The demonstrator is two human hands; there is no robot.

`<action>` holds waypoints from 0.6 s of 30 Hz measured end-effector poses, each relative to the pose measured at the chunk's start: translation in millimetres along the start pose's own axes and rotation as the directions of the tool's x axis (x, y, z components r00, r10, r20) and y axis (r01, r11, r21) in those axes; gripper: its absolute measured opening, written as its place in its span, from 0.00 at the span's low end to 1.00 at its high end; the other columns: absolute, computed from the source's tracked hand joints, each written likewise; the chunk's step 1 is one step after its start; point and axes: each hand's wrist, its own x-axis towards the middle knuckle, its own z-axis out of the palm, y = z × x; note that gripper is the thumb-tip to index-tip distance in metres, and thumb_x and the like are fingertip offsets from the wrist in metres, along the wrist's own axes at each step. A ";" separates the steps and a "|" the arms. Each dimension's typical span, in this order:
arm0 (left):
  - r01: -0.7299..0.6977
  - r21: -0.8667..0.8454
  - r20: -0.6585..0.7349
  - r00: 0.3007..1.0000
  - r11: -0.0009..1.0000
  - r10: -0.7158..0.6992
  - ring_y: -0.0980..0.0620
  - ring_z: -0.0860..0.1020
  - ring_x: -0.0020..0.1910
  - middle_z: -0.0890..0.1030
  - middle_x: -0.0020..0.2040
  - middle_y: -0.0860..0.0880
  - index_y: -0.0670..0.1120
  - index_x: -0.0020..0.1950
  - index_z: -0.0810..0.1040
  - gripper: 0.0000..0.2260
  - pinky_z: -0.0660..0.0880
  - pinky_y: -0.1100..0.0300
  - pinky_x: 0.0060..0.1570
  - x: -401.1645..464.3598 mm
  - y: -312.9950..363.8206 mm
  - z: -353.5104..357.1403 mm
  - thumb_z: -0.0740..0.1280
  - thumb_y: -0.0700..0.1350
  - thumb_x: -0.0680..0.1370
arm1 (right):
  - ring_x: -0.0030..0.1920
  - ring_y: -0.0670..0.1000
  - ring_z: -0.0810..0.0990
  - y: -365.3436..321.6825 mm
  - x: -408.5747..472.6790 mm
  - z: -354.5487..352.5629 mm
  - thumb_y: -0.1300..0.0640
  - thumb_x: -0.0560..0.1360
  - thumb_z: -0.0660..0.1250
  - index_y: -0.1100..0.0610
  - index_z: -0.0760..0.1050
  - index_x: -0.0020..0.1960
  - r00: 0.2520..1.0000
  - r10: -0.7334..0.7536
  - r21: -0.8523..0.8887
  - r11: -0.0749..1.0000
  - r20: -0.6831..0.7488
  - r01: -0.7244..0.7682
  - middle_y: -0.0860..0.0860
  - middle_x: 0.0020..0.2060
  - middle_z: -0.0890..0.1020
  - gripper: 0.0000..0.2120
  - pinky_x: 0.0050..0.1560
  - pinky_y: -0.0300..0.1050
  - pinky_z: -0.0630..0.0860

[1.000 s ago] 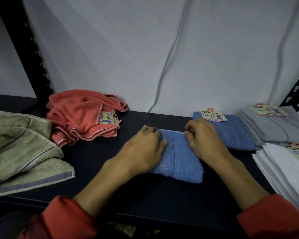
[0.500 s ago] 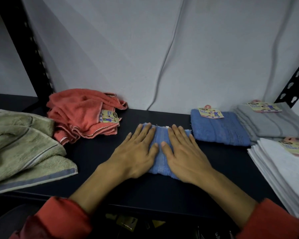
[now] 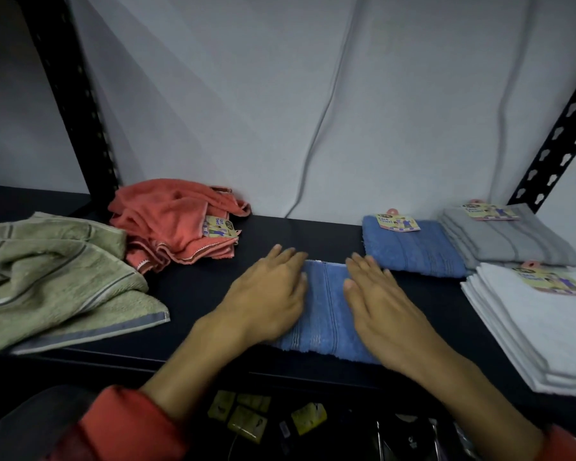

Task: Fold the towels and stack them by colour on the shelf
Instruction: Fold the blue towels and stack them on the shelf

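A folded blue towel [image 3: 325,311] lies flat at the front middle of the dark shelf [image 3: 193,294]. My left hand [image 3: 266,294] presses on its left side with straight fingers. My right hand [image 3: 383,304] lies flat on its right side, and a strip of towel shows between the two. Behind and to the right sits a folded blue towel with a label [image 3: 413,247]. Further right are a grey folded stack [image 3: 506,241] and a white folded stack [image 3: 546,321].
Crumpled coral towels [image 3: 173,224] lie at the back left, and loose green towels [image 3: 54,274] fill the left end. Black perforated uprights [image 3: 74,94] frame the shelf. A cable [image 3: 316,144] runs down the white wall. Small yellow items [image 3: 246,417] show below the shelf edge.
Both hands went from curled at the towel's far edge to flat on top, and have now slid apart toward its left and right sides.
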 end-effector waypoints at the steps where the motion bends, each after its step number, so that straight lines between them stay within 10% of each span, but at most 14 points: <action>1: -0.001 -0.019 -0.021 1.000 1.000 0.001 0.48 0.56 0.81 0.63 0.80 0.47 0.45 0.80 0.62 0.23 0.50 0.57 0.79 5.6 6.2 5.7 0.50 0.50 0.86 | 0.80 0.43 0.43 -7.1 7.0 3.5 0.50 0.86 0.45 0.57 0.48 0.82 1.000 -0.027 -0.002 1.000 -0.012 0.027 0.48 0.81 0.50 0.26 0.78 0.40 0.39; 10: -0.026 0.147 0.043 0.999 0.989 0.020 0.56 0.37 0.81 0.43 0.84 0.52 0.53 0.84 0.43 0.36 0.37 0.55 0.80 -7.6 5.7 34.2 0.44 0.68 0.80 | 0.77 0.38 0.35 19.9 17.8 9.8 0.42 0.84 0.41 0.43 0.39 0.81 0.981 -0.008 -0.019 1.000 0.192 0.011 0.37 0.79 0.40 0.27 0.80 0.50 0.38; 18: -0.178 0.168 -0.019 0.983 0.970 0.184 0.56 0.48 0.82 0.52 0.83 0.53 0.55 0.83 0.54 0.36 0.47 0.55 0.80 -14.7 9.5 22.6 0.49 0.72 0.80 | 0.79 0.39 0.39 49.1 -18.9 2.9 0.33 0.76 0.35 0.36 0.40 0.79 0.995 -0.001 -0.028 1.000 0.101 0.004 0.38 0.80 0.45 0.32 0.79 0.43 0.39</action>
